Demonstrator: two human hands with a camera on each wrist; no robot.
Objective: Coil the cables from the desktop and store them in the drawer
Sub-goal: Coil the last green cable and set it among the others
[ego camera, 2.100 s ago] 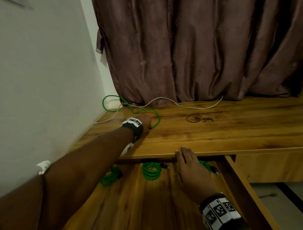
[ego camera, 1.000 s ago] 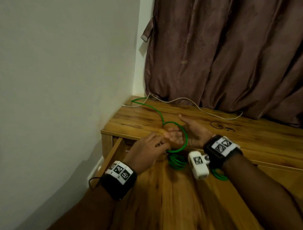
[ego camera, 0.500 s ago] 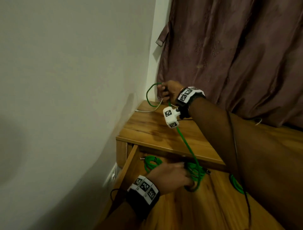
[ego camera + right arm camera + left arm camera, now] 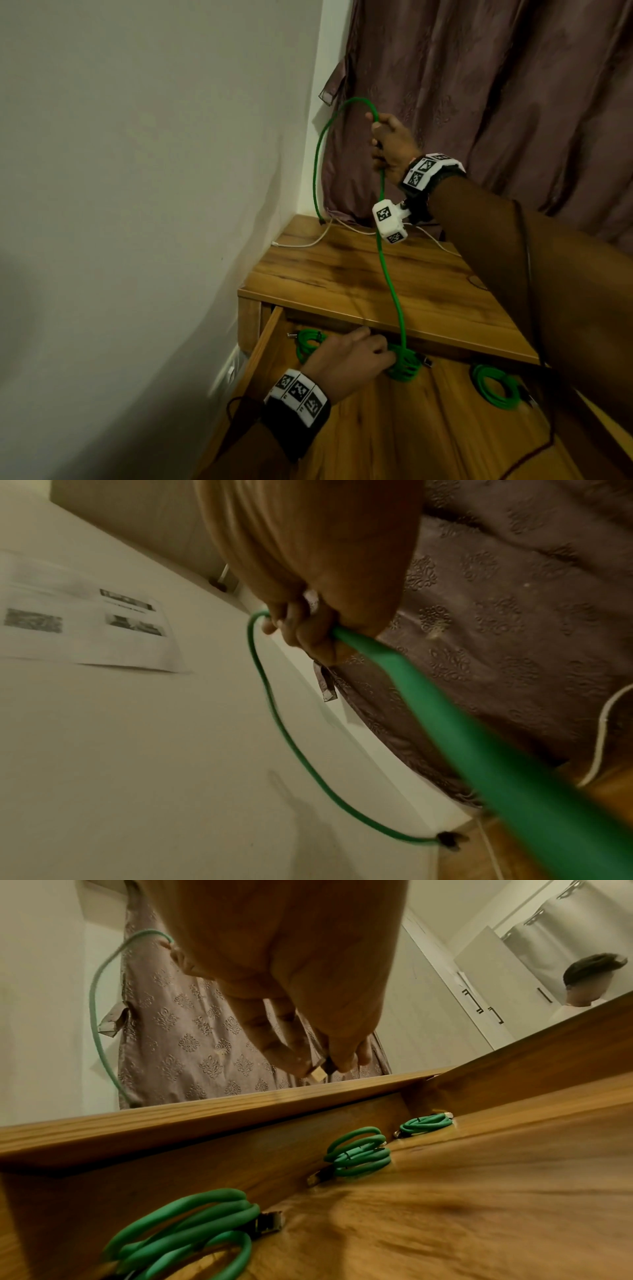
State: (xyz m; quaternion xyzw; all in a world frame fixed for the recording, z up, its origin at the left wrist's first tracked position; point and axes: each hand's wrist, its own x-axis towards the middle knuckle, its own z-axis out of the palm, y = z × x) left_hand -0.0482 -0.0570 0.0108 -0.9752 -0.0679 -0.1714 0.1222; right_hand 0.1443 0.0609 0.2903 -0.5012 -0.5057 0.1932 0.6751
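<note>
Green cable (image 4: pixel 388 274) stretched taut, arching overhead, plug end (image 4: pixel 321 222) on desktop (image 4: pixel 342 274); three coils in open drawer (image 4: pixel 428 428).

coiled cables (image 4: pixel 493 385) in drawer (image 4: pixel 428 428) under desktop (image 4: pixel 359 270)

A mauve patterned curtain (image 4: pixel 479 102) hangs beside a pale wall (image 4: pixel 137 171) bearing a printed sheet (image 4: pixel 85 626).
</note>
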